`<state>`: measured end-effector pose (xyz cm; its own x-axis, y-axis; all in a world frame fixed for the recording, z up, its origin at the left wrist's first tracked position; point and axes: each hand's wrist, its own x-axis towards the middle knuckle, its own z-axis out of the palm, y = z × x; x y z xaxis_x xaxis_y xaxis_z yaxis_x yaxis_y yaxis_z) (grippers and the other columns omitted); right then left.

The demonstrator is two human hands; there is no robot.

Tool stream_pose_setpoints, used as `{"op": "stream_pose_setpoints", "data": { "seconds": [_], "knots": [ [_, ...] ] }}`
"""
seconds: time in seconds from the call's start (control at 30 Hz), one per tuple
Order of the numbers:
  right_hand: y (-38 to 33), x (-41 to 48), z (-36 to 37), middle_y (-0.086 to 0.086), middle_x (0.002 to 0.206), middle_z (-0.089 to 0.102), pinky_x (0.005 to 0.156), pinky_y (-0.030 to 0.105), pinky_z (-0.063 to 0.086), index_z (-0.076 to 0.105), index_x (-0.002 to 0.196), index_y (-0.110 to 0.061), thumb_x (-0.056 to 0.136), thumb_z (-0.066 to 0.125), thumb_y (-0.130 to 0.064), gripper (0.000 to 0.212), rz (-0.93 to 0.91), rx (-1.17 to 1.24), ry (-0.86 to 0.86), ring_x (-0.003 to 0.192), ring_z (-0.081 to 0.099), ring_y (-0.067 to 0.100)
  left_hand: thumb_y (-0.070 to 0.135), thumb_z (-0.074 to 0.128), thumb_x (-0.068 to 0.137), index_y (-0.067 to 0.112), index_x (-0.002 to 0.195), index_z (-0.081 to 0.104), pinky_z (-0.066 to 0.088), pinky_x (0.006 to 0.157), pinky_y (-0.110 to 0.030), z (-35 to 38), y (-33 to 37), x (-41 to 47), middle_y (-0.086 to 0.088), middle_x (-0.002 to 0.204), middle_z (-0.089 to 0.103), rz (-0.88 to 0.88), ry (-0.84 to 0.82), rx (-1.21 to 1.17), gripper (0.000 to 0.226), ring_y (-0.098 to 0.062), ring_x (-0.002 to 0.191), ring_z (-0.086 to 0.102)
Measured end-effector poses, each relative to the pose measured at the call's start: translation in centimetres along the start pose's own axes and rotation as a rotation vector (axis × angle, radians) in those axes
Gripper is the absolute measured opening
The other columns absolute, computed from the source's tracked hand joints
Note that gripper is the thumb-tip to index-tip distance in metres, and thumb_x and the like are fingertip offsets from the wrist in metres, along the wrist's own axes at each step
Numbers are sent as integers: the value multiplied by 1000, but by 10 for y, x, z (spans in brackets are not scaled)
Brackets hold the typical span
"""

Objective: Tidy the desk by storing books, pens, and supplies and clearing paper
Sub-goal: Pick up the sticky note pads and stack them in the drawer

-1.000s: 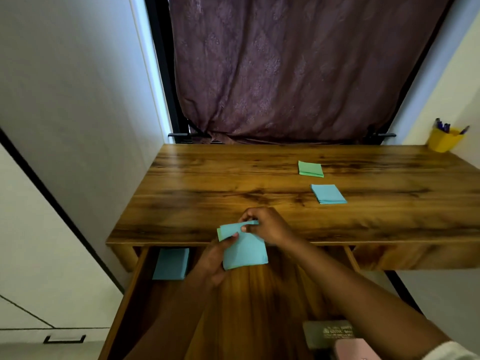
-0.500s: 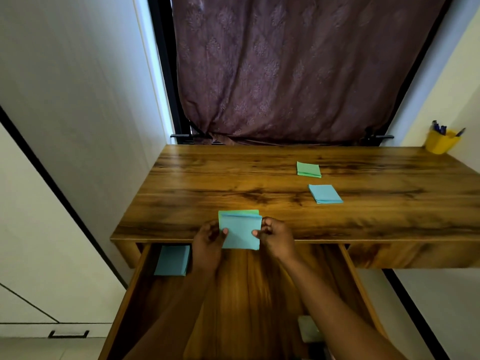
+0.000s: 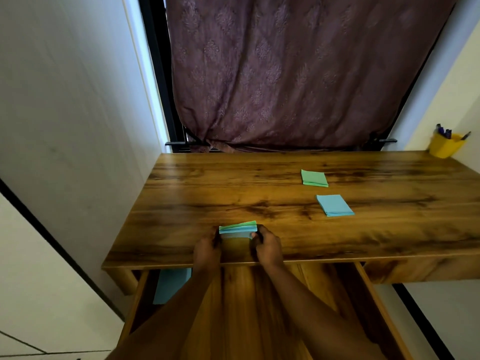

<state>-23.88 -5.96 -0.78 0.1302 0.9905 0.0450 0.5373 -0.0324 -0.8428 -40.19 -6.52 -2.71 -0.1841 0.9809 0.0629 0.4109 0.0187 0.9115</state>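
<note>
Now your left hand [image 3: 206, 252] and right hand [image 3: 267, 246] pinch the paper stack [image 3: 237, 228] between them (near the worktop [image 3: 207, 193] front edge).

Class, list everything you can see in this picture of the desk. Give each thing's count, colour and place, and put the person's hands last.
Desk: one, brown wood, below the curtain.
Drawer: one, brown wood, pulled open under the desk's near edge.
Held paper stack: one, green over blue, at the desk's near edge between both hands.
Green paper pad: one, green, on the desk, right of middle.
Blue paper pad: one, blue, on the desk, nearer than the green pad.
Drawer paper: one, blue, drawer's far left corner.
Pen cup: one, yellow, desk's far right corner.
Pens: several, dark, in the cup; number unclear.
Curtain: one, purple-brown, behind the desk.
Left hand: one, grips the stack's left side.
Right hand: one, grips its right side.
</note>
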Motion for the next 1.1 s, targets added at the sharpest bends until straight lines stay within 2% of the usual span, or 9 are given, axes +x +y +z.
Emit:
{"op": "stream_pose_setpoints", "data": {
  "seconds": [0.13,0.3,0.47,0.6,0.73,0.83,0.93,1.0,1.1],
  "knots": [
    [-1,14,-5,4,106,67,83,26,50,66,109,-11,92,58,-21,21,14,19,68,99,61,15,23,53,95,21,118,61,49,88,-30,-3,10,11,5,110,64,5,-32,-129,24,-11,102,60],
    [16,18,-3,4,106,71,87,32,51,69,108,-14,89,62,-29,26,-2,-149,19,97,63,16,24,54,95,16,121,61,48,89,-32,1,-5,19,-4,114,65,-26,-87,-5,28,-20,105,60],
    [14,14,-3,1,106,71,87,28,51,70,108,-12,87,65,-26,26,22,-50,21,96,63,13,23,54,95,17,125,58,44,88,-26,-3,-3,16,-3,121,62,-57,-93,-44,31,-13,107,56],
    [9,-7,-7,5,96,73,78,27,52,73,97,-8,81,72,-15,17,106,263,-23,86,67,16,16,64,89,13,123,62,52,82,-28,-18,8,-4,0,116,65,-64,33,-157,35,-12,104,60],
    [7,-51,-7,5,72,72,57,24,46,73,91,-8,79,72,-7,12,195,480,-69,59,60,9,12,72,81,13,107,71,57,79,-33,-39,10,-56,1,102,72,-130,131,-280,26,-10,94,67],
    [13,-95,-3,-7,63,69,52,19,45,73,90,-10,79,72,-7,12,239,468,-93,50,56,0,11,71,81,20,98,72,58,73,-31,-48,-2,-106,5,93,73,-251,120,-342,18,-10,86,69],
    [29,-137,10,0,69,70,49,15,46,73,90,-8,77,74,-9,12,322,371,-69,48,60,1,11,71,81,18,99,72,56,63,-21,-47,-28,-144,7,87,70,-346,109,-262,19,-11,81,68],
    [42,-155,22,6,71,67,43,10,43,71,91,-2,78,73,-6,14,403,331,-83,44,58,-4,12,71,82,14,102,72,55,59,-17,-44,-47,-159,0,88,72,-420,104,-157,20,-13,76,65],
    [54,-162,36,3,71,63,42,11,43,67,100,4,81,70,-6,22,483,292,-151,52,59,4,13,68,85,11,108,70,57,74,-29,-40,-69,-164,-8,104,71,-462,44,-9,23,-17,86,65]
  ]
}}
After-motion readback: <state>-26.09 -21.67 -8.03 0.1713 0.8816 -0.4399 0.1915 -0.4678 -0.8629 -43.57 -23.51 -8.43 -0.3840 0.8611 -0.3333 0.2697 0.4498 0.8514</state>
